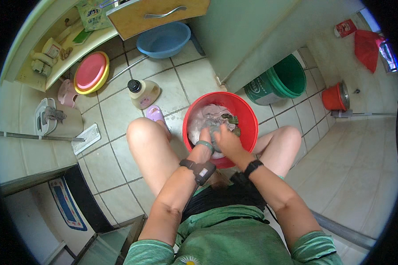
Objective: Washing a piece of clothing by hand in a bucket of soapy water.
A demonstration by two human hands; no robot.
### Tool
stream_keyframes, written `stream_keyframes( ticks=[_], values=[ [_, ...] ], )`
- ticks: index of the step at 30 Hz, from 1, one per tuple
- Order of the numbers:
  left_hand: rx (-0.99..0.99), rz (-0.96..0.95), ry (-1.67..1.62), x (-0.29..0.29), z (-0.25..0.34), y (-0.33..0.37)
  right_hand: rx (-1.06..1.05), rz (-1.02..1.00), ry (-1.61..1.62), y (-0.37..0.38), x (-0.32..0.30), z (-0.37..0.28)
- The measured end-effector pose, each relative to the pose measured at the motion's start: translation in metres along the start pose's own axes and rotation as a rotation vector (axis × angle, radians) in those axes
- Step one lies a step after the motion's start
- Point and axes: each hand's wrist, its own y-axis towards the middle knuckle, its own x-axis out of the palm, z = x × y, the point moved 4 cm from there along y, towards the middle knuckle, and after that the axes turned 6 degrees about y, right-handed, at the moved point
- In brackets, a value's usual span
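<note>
Between my knees stands a red bucket (253, 121) with wet laundry inside. Down in it, my left hand (204, 140), with a green bangle at the wrist, is closed on a bunched grey cloth (213, 126). Opposite it, my right hand (228, 141) grips the same cloth, its knuckles turned up. Some fingertips are hidden in the folds. Around the cloth lie a pale pinkish garment (213, 111) and a dark green patterned piece (231, 119). Whitish suds or wet white fabric show along the bucket's left side.
A beige detergent jug (143, 94) with a black cap stands on the tiled floor, left of the bucket. Beyond are a blue basin (163, 42) and a pink and yellow basin (92, 73). A green bucket (285, 79) lies tilted at right, near a small red bucket (334, 97).
</note>
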Motion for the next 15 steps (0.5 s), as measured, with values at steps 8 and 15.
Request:
stream_keyframes(
  ticks=[8,15],
  values=[
    [0.091,0.027,0.036,0.012,0.0,0.0,0.096,0.042,-0.058,0.04,-0.019,0.018],
    [-0.151,0.158,0.12,0.027,0.008,-0.026,-0.072,0.137,0.269,0.063,-0.038,0.023]
  ],
)
